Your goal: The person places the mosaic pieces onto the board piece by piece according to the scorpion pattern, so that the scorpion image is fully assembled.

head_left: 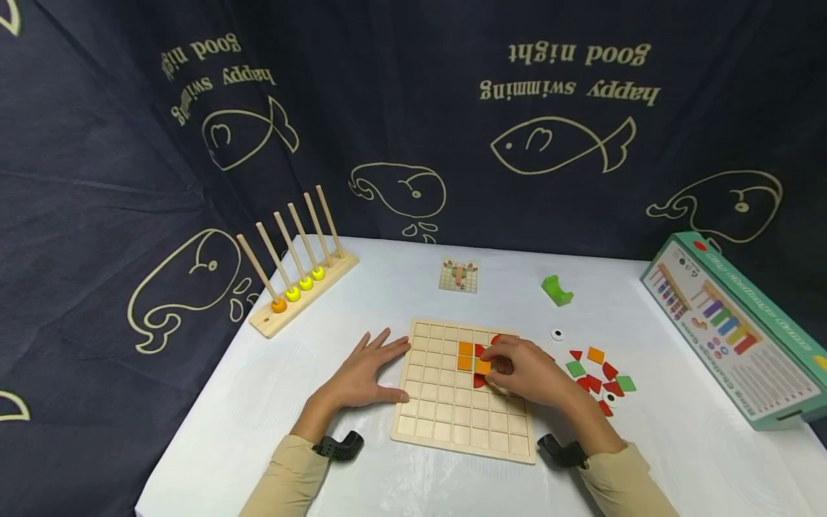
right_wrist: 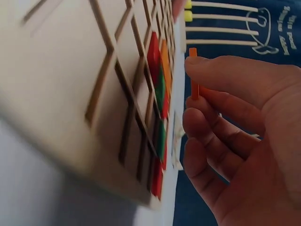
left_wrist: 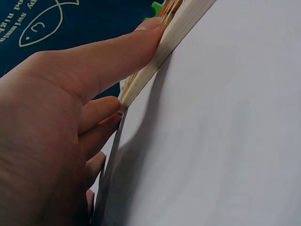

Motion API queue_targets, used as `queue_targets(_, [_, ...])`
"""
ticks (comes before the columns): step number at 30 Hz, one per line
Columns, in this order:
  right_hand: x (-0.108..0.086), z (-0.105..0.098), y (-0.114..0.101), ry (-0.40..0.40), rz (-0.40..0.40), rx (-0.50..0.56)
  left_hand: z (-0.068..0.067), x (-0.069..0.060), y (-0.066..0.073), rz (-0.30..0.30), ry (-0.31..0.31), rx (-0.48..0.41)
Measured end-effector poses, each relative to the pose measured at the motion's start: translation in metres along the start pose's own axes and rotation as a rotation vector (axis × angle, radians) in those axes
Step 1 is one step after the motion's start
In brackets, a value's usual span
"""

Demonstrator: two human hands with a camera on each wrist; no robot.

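A square wooden grid board (head_left: 452, 415) lies on the table, with orange squares (head_left: 465, 348) and red pieces (head_left: 479, 380) in its upper right part; green ones show in the right wrist view. My left hand (head_left: 363, 375) rests at the board's left edge, fingers spread, thumb (left_wrist: 136, 49) touching the rim. Between thumb and fingertips my right hand (head_left: 531, 373) pinches an orange square (right_wrist: 194, 75), held on edge above the board in the right wrist view. Part of the pieces is hidden beneath that hand.
Loose red, green and orange pieces (head_left: 596, 355) lie right of the board, with round eye pieces (head_left: 558, 334). Behind it are a pattern card (head_left: 459, 276) and a green curved piece (head_left: 556, 291). A peg rack (head_left: 304, 296) stands back left, a box (head_left: 733, 330) at right.
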State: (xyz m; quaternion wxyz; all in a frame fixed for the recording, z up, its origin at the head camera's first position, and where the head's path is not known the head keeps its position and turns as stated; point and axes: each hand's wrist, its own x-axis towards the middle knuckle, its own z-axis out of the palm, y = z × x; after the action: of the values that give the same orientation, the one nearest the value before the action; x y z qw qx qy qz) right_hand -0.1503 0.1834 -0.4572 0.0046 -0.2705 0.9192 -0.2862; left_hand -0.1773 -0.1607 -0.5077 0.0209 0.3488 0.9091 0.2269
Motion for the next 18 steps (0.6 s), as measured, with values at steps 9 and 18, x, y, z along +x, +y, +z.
queue_targets(9, [0.012,0.016,-0.005,-0.033,-0.042,-0.013,-0.003,0.0,0.003,-0.002,-0.006,-0.007])
queue_targets(18, [0.013,0.023,-0.01,-0.068,-0.012,-0.049,-0.003,0.0,0.003,-0.011,-0.014,-0.006])
